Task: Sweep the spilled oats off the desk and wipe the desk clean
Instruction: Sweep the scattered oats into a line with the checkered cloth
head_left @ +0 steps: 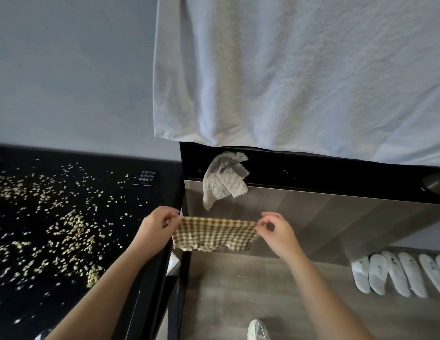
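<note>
Black glass, the desk (155, 200) on the left, carries oats (66, 229) scattered over most of its top, thickest in the middle and near part, with a small heap close to the near right edge. None look swept yet. To its right, over the gap and the wooden floor (238, 290), the person holds a checked cloth (215, 233) stretched by its top corners: the left hand (157, 224) pinches one corner, the right hand (275, 228) pinches the other, and the cloth hangs slack below them.

My guess is the cloth is being readied, so sweeping has yet to start. The next move calls for carrying it left over the desk's right edge and gathering the oats toward one side.

A few oats already lie on the floor. Further off, a pale rag (222, 180) droops over a black ledge (312, 168) under a white towel (300, 69); slippers (395, 273) line the right. The floor between is open.
</note>
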`<state>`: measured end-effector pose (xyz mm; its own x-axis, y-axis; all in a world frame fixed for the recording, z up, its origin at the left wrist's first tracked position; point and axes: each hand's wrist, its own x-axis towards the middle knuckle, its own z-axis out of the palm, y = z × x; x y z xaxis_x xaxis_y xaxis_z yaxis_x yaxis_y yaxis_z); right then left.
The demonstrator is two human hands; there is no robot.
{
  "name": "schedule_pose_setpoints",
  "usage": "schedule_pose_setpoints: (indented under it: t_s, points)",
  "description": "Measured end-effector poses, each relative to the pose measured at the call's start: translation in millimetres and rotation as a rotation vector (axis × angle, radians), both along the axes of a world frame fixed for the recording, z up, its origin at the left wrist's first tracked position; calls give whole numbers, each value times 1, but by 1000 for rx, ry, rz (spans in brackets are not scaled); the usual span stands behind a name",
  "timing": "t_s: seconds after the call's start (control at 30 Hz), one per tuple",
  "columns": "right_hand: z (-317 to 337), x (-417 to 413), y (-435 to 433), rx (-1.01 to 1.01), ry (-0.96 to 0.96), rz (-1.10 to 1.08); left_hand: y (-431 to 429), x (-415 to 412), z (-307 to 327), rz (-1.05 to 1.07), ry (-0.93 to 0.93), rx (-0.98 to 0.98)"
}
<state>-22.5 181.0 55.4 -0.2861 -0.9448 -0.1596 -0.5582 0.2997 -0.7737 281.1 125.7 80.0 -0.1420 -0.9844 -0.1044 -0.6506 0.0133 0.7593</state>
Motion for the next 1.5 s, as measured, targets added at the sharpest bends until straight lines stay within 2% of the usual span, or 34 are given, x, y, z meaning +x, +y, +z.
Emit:
schedule_pose_setpoints:
  t_s: [0.1,0.2,0.3,0.53,0.77,0.9,1.03,1.07,1.17,1.2,1.33,1.5]
  points:
    - [14,12,4,41,-389,-104,-1,6,6,83,205,176]
    - [21,30,6,56,-583,-187,1,-1,12,211,376,261]
    - [26,52,9,46,-579,-212,4,-13,14,275,394,261]
    - [39,106,10,-11,-614,-134,35,-60,24,161,528,316]
    - [40,103,-2,63,-724,80,35,-55,41,252,793,453]
    - [36,108,-22,138,-786,53,28,-33,37,209,777,506]
    - [48,122,-40,251,-1008,72,15,-2,23,304,654,441]
    - [53,127,-47,277,-1073,90,10,5,19,277,694,488]
    - [59,145,-70,321,-1174,85,-8,25,14,120,995,744]
    - [59,152,-78,342,-1191,47,-16,34,14,83,1023,757]
    - [45,190,-102,479,-1200,-103,-54,84,4,133,856,588]
    - [20,260,-119,583,-1141,-19,-104,158,-3,-66,685,555]
